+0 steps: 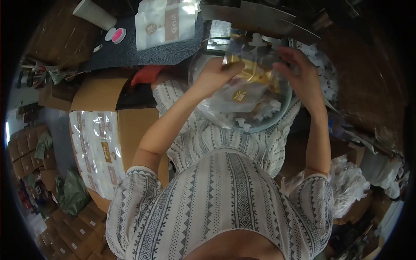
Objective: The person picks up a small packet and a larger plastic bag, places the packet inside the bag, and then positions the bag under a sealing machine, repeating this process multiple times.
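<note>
Cluttered packing area, cartons stacked at far left. Open carton (113,143) of packed pouches at left-centre. Left hand (215,76) pinching clear pouch (249,84) at its top edge, centre-right over bowl (284,113); right hand (302,71) gripping pouch's right side.

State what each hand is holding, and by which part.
Both hold one clear plastic pouch with gold contents, above the bowl. The left hand pinches its upper left edge; the right hand holds its right edge.
</note>
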`<action>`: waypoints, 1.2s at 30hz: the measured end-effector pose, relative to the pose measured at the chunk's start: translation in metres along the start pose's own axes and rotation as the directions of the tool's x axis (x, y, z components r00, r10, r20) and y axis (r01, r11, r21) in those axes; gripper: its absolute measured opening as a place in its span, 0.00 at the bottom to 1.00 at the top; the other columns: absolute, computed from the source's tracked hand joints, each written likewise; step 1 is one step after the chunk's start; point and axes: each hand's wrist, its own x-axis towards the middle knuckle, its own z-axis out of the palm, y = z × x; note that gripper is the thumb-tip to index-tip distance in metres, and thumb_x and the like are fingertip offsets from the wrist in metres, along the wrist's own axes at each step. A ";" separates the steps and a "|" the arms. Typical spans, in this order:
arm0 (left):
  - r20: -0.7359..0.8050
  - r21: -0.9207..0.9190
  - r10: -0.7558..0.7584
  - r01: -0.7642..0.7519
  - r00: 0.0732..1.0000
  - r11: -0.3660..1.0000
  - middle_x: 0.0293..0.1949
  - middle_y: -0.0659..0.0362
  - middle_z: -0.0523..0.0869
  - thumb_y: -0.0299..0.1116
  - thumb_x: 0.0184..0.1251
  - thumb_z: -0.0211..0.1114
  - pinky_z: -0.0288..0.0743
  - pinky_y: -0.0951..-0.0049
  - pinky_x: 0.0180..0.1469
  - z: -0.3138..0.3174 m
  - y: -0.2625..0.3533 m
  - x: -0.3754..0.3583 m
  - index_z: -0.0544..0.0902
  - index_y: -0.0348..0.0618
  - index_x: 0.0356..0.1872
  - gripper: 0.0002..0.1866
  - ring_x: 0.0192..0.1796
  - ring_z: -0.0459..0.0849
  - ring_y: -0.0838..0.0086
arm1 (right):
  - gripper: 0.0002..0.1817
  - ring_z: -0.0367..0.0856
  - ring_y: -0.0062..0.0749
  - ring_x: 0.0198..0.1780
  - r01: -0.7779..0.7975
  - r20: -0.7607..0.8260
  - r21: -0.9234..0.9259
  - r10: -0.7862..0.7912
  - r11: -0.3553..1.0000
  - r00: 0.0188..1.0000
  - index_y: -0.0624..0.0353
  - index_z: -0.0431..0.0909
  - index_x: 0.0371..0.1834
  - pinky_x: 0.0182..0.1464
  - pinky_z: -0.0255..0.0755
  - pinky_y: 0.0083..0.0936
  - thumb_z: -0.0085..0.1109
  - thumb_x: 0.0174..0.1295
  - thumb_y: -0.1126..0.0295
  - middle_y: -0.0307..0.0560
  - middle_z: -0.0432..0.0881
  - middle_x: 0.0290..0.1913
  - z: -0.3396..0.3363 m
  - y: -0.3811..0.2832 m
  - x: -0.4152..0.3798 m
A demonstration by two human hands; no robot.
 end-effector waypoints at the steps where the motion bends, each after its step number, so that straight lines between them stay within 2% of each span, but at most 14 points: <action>1: 0.001 -0.001 0.000 0.000 1.000 1.000 0.33 0.55 0.86 0.37 0.66 0.64 0.74 0.79 0.30 0.001 -0.004 0.010 0.84 0.30 0.38 0.15 0.31 0.83 0.81 | 0.19 0.84 0.37 0.46 -0.001 0.000 -0.001 0.001 1.000 1.000 0.60 0.80 0.48 0.46 0.76 0.32 0.69 0.54 0.64 0.49 0.83 0.46 -0.005 0.005 -0.001; 3: -0.092 -0.399 -0.056 0.015 0.994 0.917 0.32 0.57 0.85 0.37 0.65 0.65 0.73 0.80 0.30 0.007 -0.011 0.024 0.84 0.30 0.37 0.15 0.28 0.82 0.80 | 0.18 0.84 0.40 0.47 -0.154 -0.003 -0.055 0.154 0.987 0.988 0.59 0.80 0.48 0.46 0.76 0.31 0.66 0.57 0.65 0.53 0.83 0.46 -0.015 0.014 -0.003; 7: -0.091 -0.393 -0.118 0.073 0.989 0.917 0.32 0.57 0.85 0.38 0.65 0.66 0.73 0.80 0.32 0.007 -0.015 0.024 0.83 0.30 0.37 0.16 0.30 0.82 0.80 | 0.16 0.83 0.47 0.47 -0.272 -0.148 -0.254 0.241 0.928 0.959 0.59 0.79 0.50 0.47 0.75 0.33 0.62 0.59 0.68 0.57 0.83 0.45 -0.024 0.045 0.003; 10: -0.067 -0.378 -0.080 0.049 0.995 0.925 0.33 0.54 0.85 0.39 0.65 0.65 0.74 0.80 0.35 -0.004 -0.019 0.024 0.82 0.29 0.39 0.18 0.34 0.83 0.78 | 0.14 0.81 0.53 0.46 -0.044 -0.138 -0.455 -0.022 0.889 0.990 0.60 0.79 0.49 0.47 0.74 0.37 0.58 0.59 0.72 0.59 0.82 0.43 -0.020 0.080 0.005; 13: -0.314 0.507 0.421 -0.225 0.851 0.832 0.48 0.44 0.81 0.46 0.64 0.65 0.75 0.69 0.46 -0.059 -0.007 0.019 0.79 0.32 0.48 0.24 0.47 0.82 0.62 | 0.13 0.80 0.55 0.46 -0.094 -0.053 -0.401 0.080 0.911 0.995 0.61 0.79 0.46 0.48 0.73 0.41 0.56 0.58 0.74 0.60 0.82 0.43 -0.024 0.080 0.007; 14: -0.356 0.745 0.632 -0.198 0.689 0.636 0.54 0.41 0.78 0.49 0.64 0.64 0.73 0.62 0.53 -0.083 -0.010 0.027 0.77 0.34 0.52 0.28 0.53 0.79 0.55 | 0.12 0.80 0.55 0.46 -0.121 -0.009 -0.352 0.126 0.928 0.992 0.62 0.78 0.45 0.48 0.73 0.41 0.56 0.58 0.73 0.60 0.81 0.44 -0.027 0.074 0.008; 15: -0.353 0.746 0.632 -0.200 0.689 0.635 0.54 0.41 0.78 0.49 0.64 0.64 0.73 0.62 0.53 -0.095 -0.020 0.032 0.77 0.34 0.52 0.28 0.53 0.79 0.55 | 0.11 0.80 0.56 0.46 -0.146 0.030 -0.305 0.163 0.941 0.986 0.62 0.78 0.44 0.48 0.73 0.42 0.56 0.57 0.73 0.60 0.81 0.46 -0.029 0.071 0.010; 17: -0.213 0.976 0.703 0.120 0.679 0.180 0.62 0.39 0.70 0.55 0.62 0.62 0.60 0.47 0.63 -0.109 -0.057 0.039 0.72 0.37 0.60 0.34 0.63 0.69 0.45 | 0.11 0.80 0.56 0.47 -0.167 0.031 -0.359 0.190 0.918 0.981 0.62 0.77 0.43 0.48 0.73 0.43 0.56 0.57 0.73 0.60 0.81 0.46 -0.029 0.069 0.012; 18: -0.167 0.963 0.703 -0.037 0.691 0.266 0.66 0.39 0.66 0.61 0.62 0.59 0.49 0.41 0.67 -0.101 -0.067 0.031 0.67 0.38 0.65 0.40 0.69 0.61 0.43 | 0.11 0.80 0.56 0.47 -0.192 0.029 -0.412 0.224 0.891 0.974 0.62 0.77 0.43 0.49 0.73 0.43 0.57 0.56 0.72 0.61 0.81 0.46 -0.028 0.069 0.014; 24: -0.165 0.881 0.603 -0.159 0.781 0.446 0.66 0.42 0.66 0.58 0.60 0.62 0.49 0.45 0.68 -0.111 -0.040 -0.002 0.66 0.40 0.66 0.40 0.70 0.60 0.47 | 0.12 0.80 0.57 0.44 -0.070 0.054 -0.582 0.125 0.810 0.991 0.62 0.78 0.43 0.48 0.73 0.44 0.56 0.57 0.71 0.60 0.82 0.41 -0.027 0.088 0.013; 28: -0.086 0.982 0.712 -0.064 0.697 0.180 0.65 0.45 0.68 0.48 0.61 0.65 0.54 0.46 0.65 -0.114 -0.070 0.007 0.66 0.42 0.66 0.35 0.67 0.65 0.49 | 0.12 0.82 0.55 0.41 -0.150 -0.040 -0.499 0.150 0.853 0.988 0.61 0.80 0.43 0.46 0.75 0.41 0.57 0.58 0.68 0.60 0.83 0.39 -0.035 0.071 0.007; 31: -0.064 0.986 0.729 -0.068 0.682 0.151 0.56 0.49 0.77 0.37 0.61 0.65 0.68 0.54 0.56 -0.102 -0.069 -0.021 0.75 0.44 0.57 0.23 0.57 0.76 0.53 | 0.11 0.83 0.50 0.37 -0.329 -0.115 -0.324 0.308 0.887 0.944 0.60 0.81 0.43 0.43 0.75 0.34 0.60 0.58 0.70 0.56 0.83 0.36 -0.044 0.031 -0.004; 34: -0.306 0.909 0.596 0.041 0.742 0.415 0.41 0.54 0.83 0.29 0.59 0.64 0.76 0.63 0.41 -0.088 -0.046 -0.049 0.82 0.45 0.45 0.12 0.42 0.82 0.56 | 0.11 0.83 0.42 0.37 -0.293 -0.013 0.011 0.293 0.956 0.956 0.61 0.81 0.44 0.42 0.75 0.27 0.62 0.56 0.74 0.51 0.84 0.36 -0.034 0.003 -0.010; 36: -0.316 0.845 0.704 -0.148 0.636 0.513 0.31 0.58 0.83 0.26 0.57 0.64 0.75 0.66 0.32 -0.060 -0.031 -0.059 0.84 0.45 0.36 0.06 0.32 0.83 0.58 | 0.11 0.82 0.41 0.39 -0.053 0.069 0.160 0.043 0.986 0.997 0.62 0.80 0.42 0.42 0.75 0.27 0.62 0.54 0.78 0.49 0.83 0.37 -0.011 -0.021 -0.010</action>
